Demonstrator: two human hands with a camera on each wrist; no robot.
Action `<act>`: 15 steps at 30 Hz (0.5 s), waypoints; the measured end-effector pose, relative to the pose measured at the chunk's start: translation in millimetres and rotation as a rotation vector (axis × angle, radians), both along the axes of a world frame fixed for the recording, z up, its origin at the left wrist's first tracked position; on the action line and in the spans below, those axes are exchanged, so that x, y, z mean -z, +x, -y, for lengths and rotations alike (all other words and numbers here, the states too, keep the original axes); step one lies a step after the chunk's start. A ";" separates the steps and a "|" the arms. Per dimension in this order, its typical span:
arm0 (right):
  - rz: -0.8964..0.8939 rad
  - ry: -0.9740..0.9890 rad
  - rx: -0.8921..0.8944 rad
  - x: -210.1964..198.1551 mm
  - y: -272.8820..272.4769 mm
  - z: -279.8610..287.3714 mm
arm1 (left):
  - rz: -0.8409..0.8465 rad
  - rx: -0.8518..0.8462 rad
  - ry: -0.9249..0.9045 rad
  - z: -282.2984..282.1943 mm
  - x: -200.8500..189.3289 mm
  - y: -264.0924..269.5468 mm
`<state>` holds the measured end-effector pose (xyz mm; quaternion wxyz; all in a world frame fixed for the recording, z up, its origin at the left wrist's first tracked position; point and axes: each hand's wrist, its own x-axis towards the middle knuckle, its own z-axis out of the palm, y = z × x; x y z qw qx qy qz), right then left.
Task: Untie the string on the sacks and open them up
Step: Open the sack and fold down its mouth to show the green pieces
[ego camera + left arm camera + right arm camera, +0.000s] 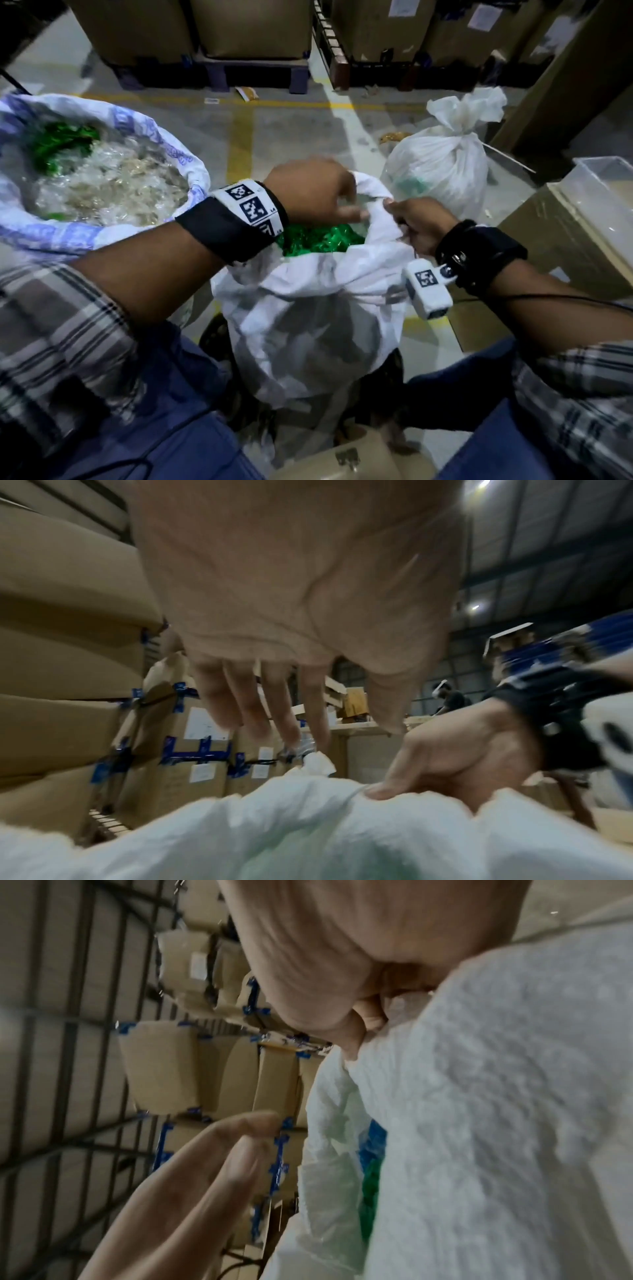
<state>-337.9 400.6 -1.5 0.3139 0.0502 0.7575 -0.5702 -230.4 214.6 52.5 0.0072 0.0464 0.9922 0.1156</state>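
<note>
The white woven sack [308, 329] stands upright between the person's knees, its long axis vertical and its mouth facing up. The mouth is partly open, and shiny green plastic pieces [318, 238] show inside, just under the rim. The right hand [419, 224] grips a bunched fold of the rim on the sack's right side, thumb pressed on top of the cloth and fingers curled under it; in the left wrist view a thin pale string [354, 794] runs out from under that thumb across the cloth. The left hand [310, 193] hovers over the far edge of the mouth, palm down, its fingers [240, 704] straight and slightly spread and pointing down toward the rim; whether they touch the cloth cannot be told. Both forearms reach in from the sides, each wearing a black wrist strap.

To the left stands a larger sack with blue print [144, 133], its rim rolled down and wide open, filled with clear crumpled plastic pieces [113, 181] and a patch of green ones at the far side. Beyond the white sack, a second white sack [442, 164] sits on the concrete floor [291, 130] with its neck still tied shut. Cardboard boxes [253, 27] line the back on pallets, and another cardboard box [555, 240] stands at the right.
</note>
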 end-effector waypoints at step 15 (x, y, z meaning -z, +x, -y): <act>-0.480 0.902 -0.554 -20.5 2.8 -17.2 | 0.110 0.190 -0.360 -21.9 33.5 3.8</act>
